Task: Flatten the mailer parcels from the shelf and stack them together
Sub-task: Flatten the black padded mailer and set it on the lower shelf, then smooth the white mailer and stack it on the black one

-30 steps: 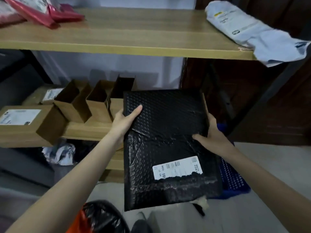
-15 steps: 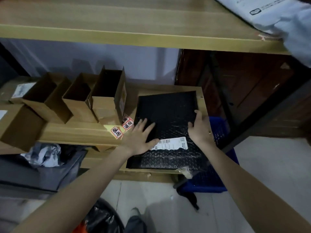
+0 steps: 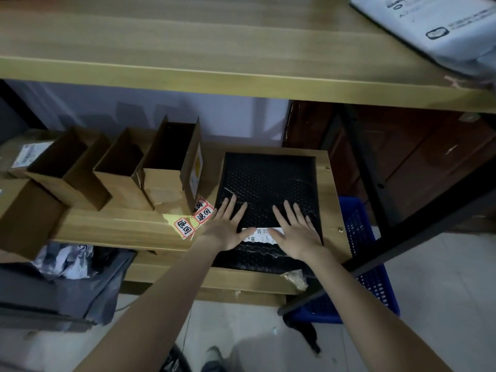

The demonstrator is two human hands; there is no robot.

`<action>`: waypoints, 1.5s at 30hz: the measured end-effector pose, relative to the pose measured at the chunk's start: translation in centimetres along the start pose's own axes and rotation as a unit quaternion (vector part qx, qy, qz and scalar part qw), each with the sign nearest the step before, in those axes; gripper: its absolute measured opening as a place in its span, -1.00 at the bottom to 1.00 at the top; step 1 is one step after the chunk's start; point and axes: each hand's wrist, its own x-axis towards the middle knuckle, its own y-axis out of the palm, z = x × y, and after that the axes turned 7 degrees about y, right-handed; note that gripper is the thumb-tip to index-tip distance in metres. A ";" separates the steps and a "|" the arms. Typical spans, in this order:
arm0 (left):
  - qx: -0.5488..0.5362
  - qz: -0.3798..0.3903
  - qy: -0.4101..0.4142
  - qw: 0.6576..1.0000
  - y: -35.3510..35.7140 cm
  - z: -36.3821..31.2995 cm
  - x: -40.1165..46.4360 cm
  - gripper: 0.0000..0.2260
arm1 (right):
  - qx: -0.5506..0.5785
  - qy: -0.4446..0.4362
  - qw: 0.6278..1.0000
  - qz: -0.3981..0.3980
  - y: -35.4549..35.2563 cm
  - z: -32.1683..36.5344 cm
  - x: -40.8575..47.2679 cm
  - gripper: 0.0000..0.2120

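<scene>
A black bubble mailer (image 3: 268,181) lies flat on the right end of the lower wooden shelf (image 3: 120,229), its near edge hanging over the front. A white barcode label (image 3: 261,233) shows between my hands. My left hand (image 3: 228,226) rests palm down on the mailer's near left part, fingers spread. Beside it, my right hand (image 3: 295,232) presses palm down on the near right part, fingers apart. A white-grey mailer (image 3: 440,30) lies on the upper shelf (image 3: 214,63) at the top right.
Several open brown cardboard boxes (image 3: 166,170) stand left of the black mailer, with red-and-white stickers (image 3: 196,218) at their foot. A blue plastic basket (image 3: 367,264) sits on the floor at right behind a black frame bar. Grey bags (image 3: 67,277) lie low left.
The black mailer went from being held up in both hands to lying on the lower shelf. Both hands now press flat on it, closer together over the label.
</scene>
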 end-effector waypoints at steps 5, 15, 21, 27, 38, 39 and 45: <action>-0.015 -0.034 0.015 0.999 0.0 0.2 -0.2 -0.32 | 0.005 -0.003 1.000 0.021 -1.2 0.2 -0.2 -0.38; -0.033 -0.179 0.064 0.981 -3.1 0.2 -4.7 -0.31 | -0.006 -0.064 0.994 -0.090 -5.1 0.7 -3.8 -0.32; -0.013 -0.235 0.098 0.967 -6.7 -1.2 -10.0 -0.34 | 0.010 -0.118 0.979 -0.163 -8.9 1.9 -9.1 -0.33; -0.024 -0.303 0.145 0.942 -10.7 -3.3 -17.7 -0.35 | 0.055 -0.198 0.952 -0.229 -13.2 4.3 -16.2 -0.37; 0.006 -0.418 0.171 0.892 -18.9 -2.4 -29.1 -0.33 | 0.078 -0.329 0.873 -0.351 -21.2 8.7 -24.3 -0.42; -0.001 -0.430 0.163 0.888 -19.7 -1.7 -29.6 -0.34 | 0.090 -0.335 0.868 -0.355 -21.9 9.1 -24.3 -0.43; -0.012 -0.496 0.116 0.860 -23.9 2.9 -31.4 -0.35 | 0.138 -0.365 0.841 -0.374 -25.5 12.2 -22.9 -0.41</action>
